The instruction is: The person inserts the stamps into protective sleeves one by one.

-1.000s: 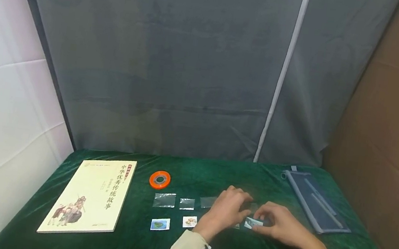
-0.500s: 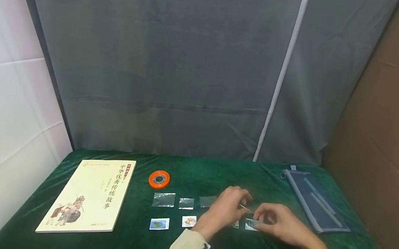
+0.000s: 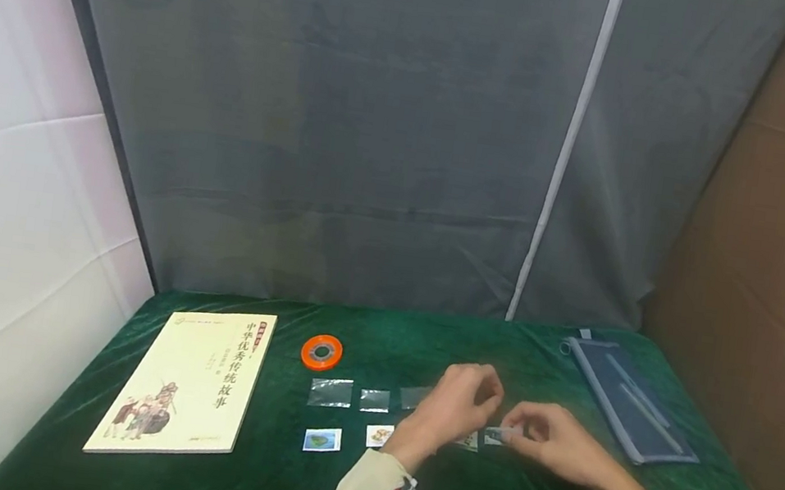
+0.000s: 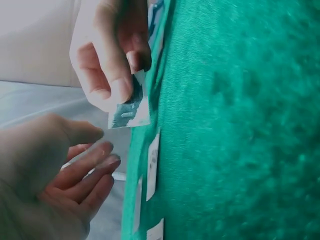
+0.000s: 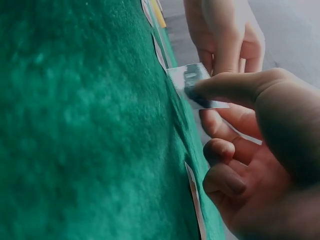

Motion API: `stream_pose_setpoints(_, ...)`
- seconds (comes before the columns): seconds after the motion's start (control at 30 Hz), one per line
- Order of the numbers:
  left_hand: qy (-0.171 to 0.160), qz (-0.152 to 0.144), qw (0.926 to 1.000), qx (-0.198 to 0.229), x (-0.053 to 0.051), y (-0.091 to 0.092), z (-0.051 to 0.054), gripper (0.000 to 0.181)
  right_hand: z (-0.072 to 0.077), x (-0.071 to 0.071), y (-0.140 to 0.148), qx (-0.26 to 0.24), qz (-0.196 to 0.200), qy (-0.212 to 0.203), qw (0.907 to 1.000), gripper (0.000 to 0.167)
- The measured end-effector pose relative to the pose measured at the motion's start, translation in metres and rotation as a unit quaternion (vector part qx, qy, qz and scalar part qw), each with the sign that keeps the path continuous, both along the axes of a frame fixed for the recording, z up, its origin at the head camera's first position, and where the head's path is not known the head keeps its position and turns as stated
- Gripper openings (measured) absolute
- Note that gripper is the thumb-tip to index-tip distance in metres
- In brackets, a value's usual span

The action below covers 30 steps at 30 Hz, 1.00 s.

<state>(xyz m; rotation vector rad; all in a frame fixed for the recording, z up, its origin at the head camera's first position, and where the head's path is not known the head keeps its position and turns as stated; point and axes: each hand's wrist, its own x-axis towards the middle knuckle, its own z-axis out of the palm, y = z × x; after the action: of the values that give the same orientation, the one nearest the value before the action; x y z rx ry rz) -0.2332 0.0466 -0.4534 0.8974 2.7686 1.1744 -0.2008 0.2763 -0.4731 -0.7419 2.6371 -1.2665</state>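
Observation:
My right hand (image 3: 560,445) pinches a small grey-blue stamp (image 5: 192,80) between thumb and fingers, just above the green cloth. The stamp's toothed edge shows in the right wrist view; in the left wrist view the same stamp (image 4: 129,112) hangs from the fingertips. Beside it, my left hand (image 3: 457,402) hovers with thumb and fingers apart and loosely bent; I see nothing between them. Partly behind the left wrist lie an orange-patterned stamp (image 3: 378,435) and another stamp (image 3: 469,441). Further left is a blue-green stamp (image 3: 322,439).
Small clear plastic sleeves (image 3: 331,392) lie in a row behind the stamps, one partly hidden by the left hand. An orange roll of tape (image 3: 308,352) sits behind them. A cream book (image 3: 195,385) lies at left, a dark blue zip pouch (image 3: 628,400) at right.
Half a second ago a thin pale edge showed at my left fingertips; it is no longer visible there. The left thumb and index finger have spread slightly. The right hand has kept its pinch.

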Motion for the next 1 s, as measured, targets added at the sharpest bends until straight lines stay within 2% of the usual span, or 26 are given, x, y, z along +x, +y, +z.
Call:
stream_pose_setpoints(0.1,-0.019,-0.004,0.9993,0.033,-0.001,-0.005,0.003,0.008,0.002,0.0,-0.007,-0.023,-0.008,0.007,0.9997,0.005)
stream_pose_setpoints(0.23,-0.013,0.004,0.9973,0.072,-0.002,-0.017,0.005,0.008,0.006,0.0,-0.021,-0.052,-0.013,0.004,0.9986,0.012)
stream_pose_setpoints(0.33,-0.007,0.014,0.995,0.098,0.0,-0.03,0.004,0.008,0.005,0.001,-0.032,-0.073,-0.013,-0.012,0.9971,0.016)
stream_pose_setpoints(0.53,-0.026,0.008,0.9873,0.156,0.007,-0.061,0.001,0.011,-0.001,0.004,-0.057,-0.111,-0.006,-0.024,0.9935,0.016)
stream_pose_setpoints(0.67,-0.037,0.015,0.984,0.173,0.013,-0.083,-0.002,0.01,-0.005,0.005,-0.07,-0.128,-0.013,-0.02,0.9914,0.014)
stream_pose_setpoints(0.77,-0.051,0.033,0.982,0.179,0.02,-0.094,-0.004,0.011,-0.007,0.006,-0.075,-0.135,-0.026,-0.02,0.9902,0.015)
stream_pose_setpoints(1.0,-0.097,0.052,0.974,0.198,0.032,-0.105,-0.014,0.02,-0.012,0.01,-0.076,-0.188,-0.055,-0.038,0.9799,0.015)
